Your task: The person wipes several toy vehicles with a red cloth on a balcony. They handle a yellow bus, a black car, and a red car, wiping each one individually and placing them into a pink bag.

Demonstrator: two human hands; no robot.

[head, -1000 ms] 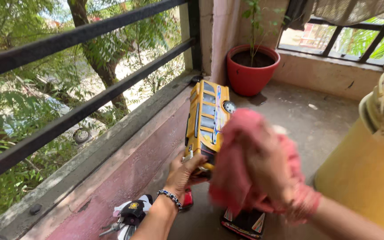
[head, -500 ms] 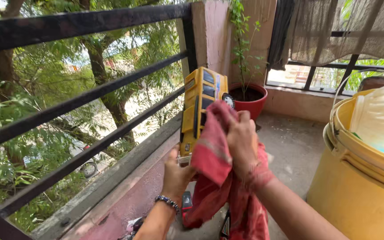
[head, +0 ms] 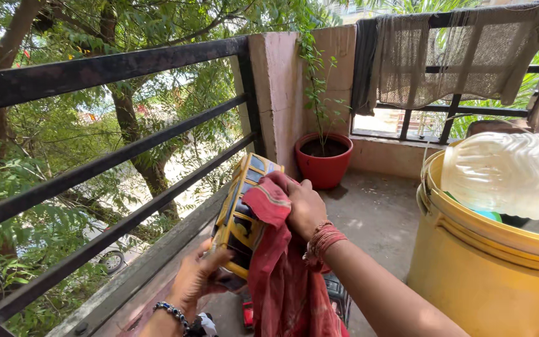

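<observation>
My left hand (head: 198, 281) grips the lower end of a yellow toy bus (head: 239, 215) and holds it tilted up beside the balcony railing. Pressed against the bus's side and roof is a red cloth (head: 282, 274), bunched in my right hand (head: 304, 209), with its loose end hanging down below the bus. A beaded bracelet sits on my left wrist and red thread bands on my right wrist. Below the hands, small toys (head: 247, 312) lie on the floor, mostly hidden by the cloth.
A black metal railing (head: 113, 156) runs along the left over a concrete ledge (head: 151, 268). A red plant pot (head: 324, 159) stands in the far corner. A yellow bucket (head: 488, 274) with a clear plastic bottle (head: 506, 175) on top is at the right. A grey cloth (head: 450, 56) hangs on the far rail.
The view has lifted and the bus and both hands now sit lower in the frame. My right hand with the red cloth has shifted onto the upper part of the bus.
</observation>
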